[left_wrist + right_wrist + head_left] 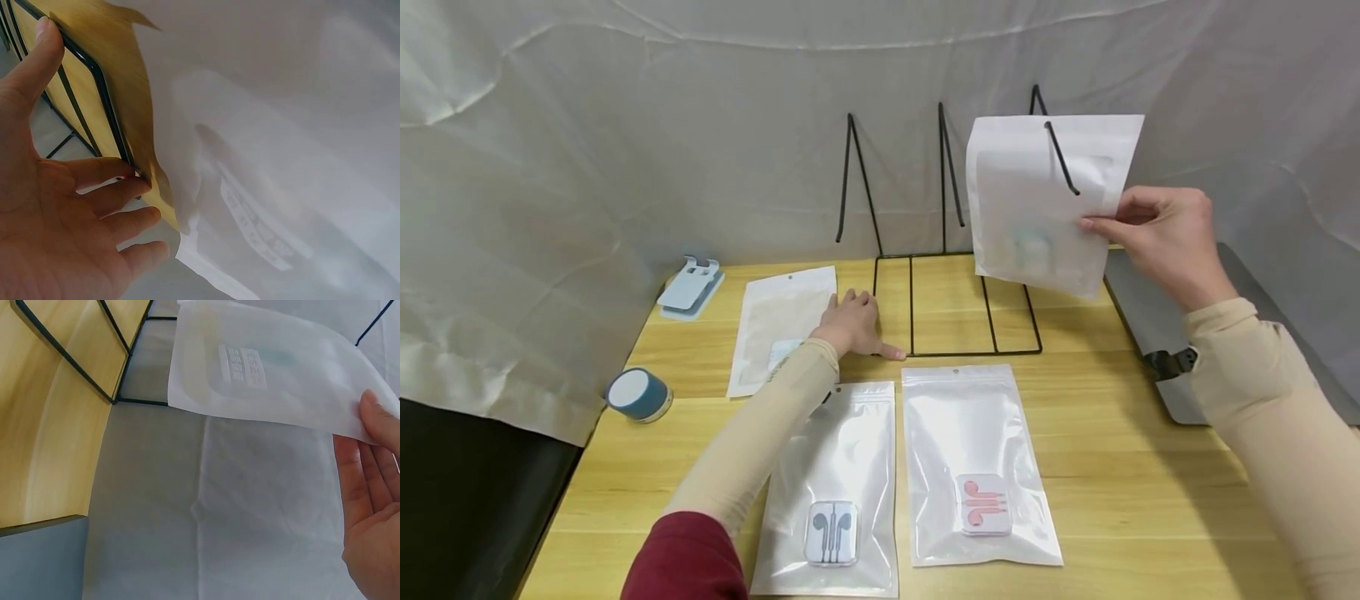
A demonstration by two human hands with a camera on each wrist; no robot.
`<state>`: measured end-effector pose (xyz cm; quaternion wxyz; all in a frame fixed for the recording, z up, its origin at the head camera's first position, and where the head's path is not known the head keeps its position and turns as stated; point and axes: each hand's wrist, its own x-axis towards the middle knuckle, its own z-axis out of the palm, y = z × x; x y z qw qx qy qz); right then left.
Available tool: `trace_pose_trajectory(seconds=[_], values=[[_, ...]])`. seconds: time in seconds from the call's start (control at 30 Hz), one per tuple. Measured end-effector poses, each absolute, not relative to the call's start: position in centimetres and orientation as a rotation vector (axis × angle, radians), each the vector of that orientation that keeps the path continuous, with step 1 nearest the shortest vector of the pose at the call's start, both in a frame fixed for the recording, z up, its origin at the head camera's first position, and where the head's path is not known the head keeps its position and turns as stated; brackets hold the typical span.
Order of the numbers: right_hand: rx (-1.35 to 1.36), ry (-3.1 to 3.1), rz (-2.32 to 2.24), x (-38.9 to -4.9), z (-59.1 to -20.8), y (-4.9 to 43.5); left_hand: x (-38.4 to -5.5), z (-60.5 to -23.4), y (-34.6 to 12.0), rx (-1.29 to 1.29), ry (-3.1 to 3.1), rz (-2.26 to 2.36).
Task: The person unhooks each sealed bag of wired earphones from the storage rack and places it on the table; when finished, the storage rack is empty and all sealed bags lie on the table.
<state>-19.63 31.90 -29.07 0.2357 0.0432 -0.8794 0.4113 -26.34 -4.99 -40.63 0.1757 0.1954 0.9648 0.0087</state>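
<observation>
My right hand pinches the right edge of a white zip pouch between thumb and fingers. One hook of the black wire rack passes through the hole near the pouch's top. A faint blue-green shape shows through the pouch, and the right wrist view shows a printed label on it. At the rack's left side, my left hand rests with spread fingers on the base wire, thumb along the front corner. Beside that hand lies another white pouch, partly covered by the left forearm.
Two pouches lie in front of the rack, one with grey earphones, one with pink earphones. A blue cylinder and a light-blue folding stand sit at left. Under the right arm is a grey panel. A grey cloth hangs behind.
</observation>
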Motion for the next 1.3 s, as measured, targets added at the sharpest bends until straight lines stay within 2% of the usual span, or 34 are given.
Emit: trace_pose_trajectory(seconds=[0.63,1.0,1.3], values=[[0.286,-2.309,1.208,-13.4,-28.5,32.4,-26.3,-40.6,-4.5,0.537,2.713,0.057],[0.262,-2.364,1.265,-9.3,-27.9,33.3,-26.5,-40.6,-4.4,0.54,2.713,0.041],[0.221,-2.557,1.235,-7.4,-30.2,34.6,-26.7,-41.1,-4.5,0.535,2.711,0.041]])
